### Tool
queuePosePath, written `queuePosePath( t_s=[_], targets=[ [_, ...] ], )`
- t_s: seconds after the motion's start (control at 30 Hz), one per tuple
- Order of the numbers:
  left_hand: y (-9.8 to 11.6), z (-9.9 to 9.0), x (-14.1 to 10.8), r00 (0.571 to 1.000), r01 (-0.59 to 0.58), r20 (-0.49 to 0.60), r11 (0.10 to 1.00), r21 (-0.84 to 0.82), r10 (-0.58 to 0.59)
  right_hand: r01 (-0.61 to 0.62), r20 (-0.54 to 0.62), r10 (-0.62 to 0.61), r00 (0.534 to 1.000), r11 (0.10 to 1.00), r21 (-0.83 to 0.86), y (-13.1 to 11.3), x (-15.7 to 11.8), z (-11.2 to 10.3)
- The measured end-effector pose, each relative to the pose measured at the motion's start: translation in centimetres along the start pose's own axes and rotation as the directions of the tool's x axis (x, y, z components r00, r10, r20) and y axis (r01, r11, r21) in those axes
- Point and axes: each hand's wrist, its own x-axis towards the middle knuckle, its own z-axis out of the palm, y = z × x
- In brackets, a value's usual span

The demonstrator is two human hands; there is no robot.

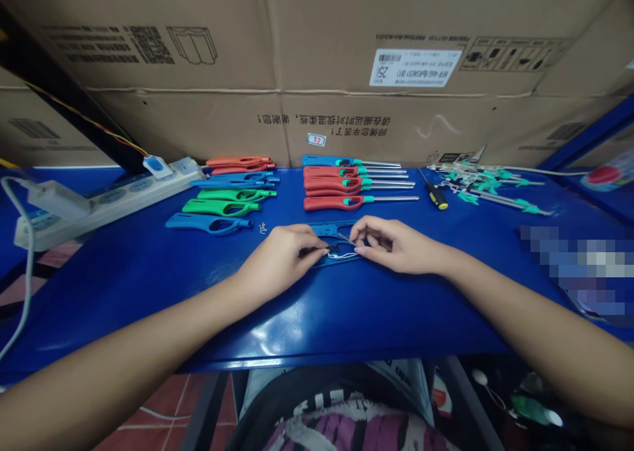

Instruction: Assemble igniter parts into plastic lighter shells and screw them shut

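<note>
Two blue lighter handle halves lie on the table between my hands: the far half (324, 229) and the near half (323, 262), partly covered by my fingers. My left hand (281, 256) is closed in a pinch on a small black part (333, 247) over the near half. White wires (344, 255) run from about there toward my right fingertips. My right hand (396, 243) is also closed, thumb against fingers at the right end of the halves; what it pinches is too small to make out.
Orange, blue and green handle shells (222, 207) lie at left, near a power strip (111, 200). Lighters with metal tubes (331, 185) line the back. At right are a screwdriver (436, 197) and tubes with green parts and wires (495, 190). A cardboard box (198, 117) stands behind.
</note>
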Motion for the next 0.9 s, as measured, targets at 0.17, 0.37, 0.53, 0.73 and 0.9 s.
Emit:
queuePosePath(
  t_s=[0.17, 0.37, 0.53, 0.73, 0.9],
  targets=[
    [-0.1, 0.4, 0.0, 1.0, -0.002, -0.025, 1.0, 0.007, 0.002, 0.046, 0.007, -0.046, 0.999, 0.996, -0.08, -0.1, -0.1, 0.2],
    [-0.2, 0.9, -0.1, 0.999, -0.005, -0.053, 1.0, 0.008, 0.005, 0.07, 0.003, -0.07, 0.998, 0.992, -0.105, 0.2, 0.0, 0.2],
    [-0.1, 1.1, -0.1, 0.998, -0.016, -0.058, 1.0, 0.011, 0.017, 0.084, 0.007, -0.084, 0.996, 0.988, -0.126, 0.4, -0.1, 0.3],
    [0.5, 0.8, -0.3, 1.0, -0.012, 0.005, 0.998, 0.059, 0.012, 0.098, 0.009, -0.098, 0.995, 0.986, -0.137, 0.4, 0.0, 0.3],
    [1.2, 0.5, -0.8, 0.995, 0.038, 0.083, 0.987, 0.156, -0.051, 0.099, 0.003, -0.1, 0.995, 0.986, -0.137, 0.3, 0.0, 0.3]
  ],
)
